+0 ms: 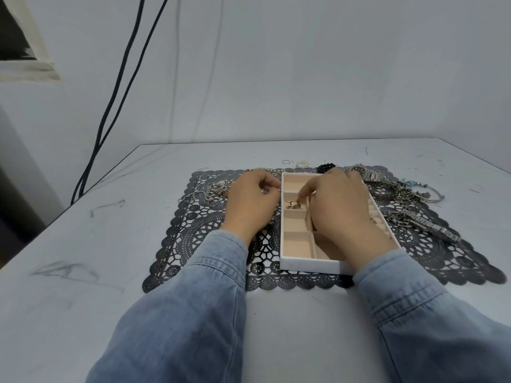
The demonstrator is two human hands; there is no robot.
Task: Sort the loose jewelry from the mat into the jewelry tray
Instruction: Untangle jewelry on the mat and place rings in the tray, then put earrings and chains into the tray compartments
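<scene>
No text, label, brand, number or sign can be read anywhere. A dial is shown on the watch (358,169) at the far edge of the mat (193,217), but its markings are too small to be made out.

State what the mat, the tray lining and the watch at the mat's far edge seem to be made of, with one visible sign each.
Mat: probably plastic or vinyl, dark, with cut-through lace holes showing the table. Tray lining: seemingly soft beige fabric, matte, no glare. Watch: metal, likely steel; its silvery linked band shines.
</scene>
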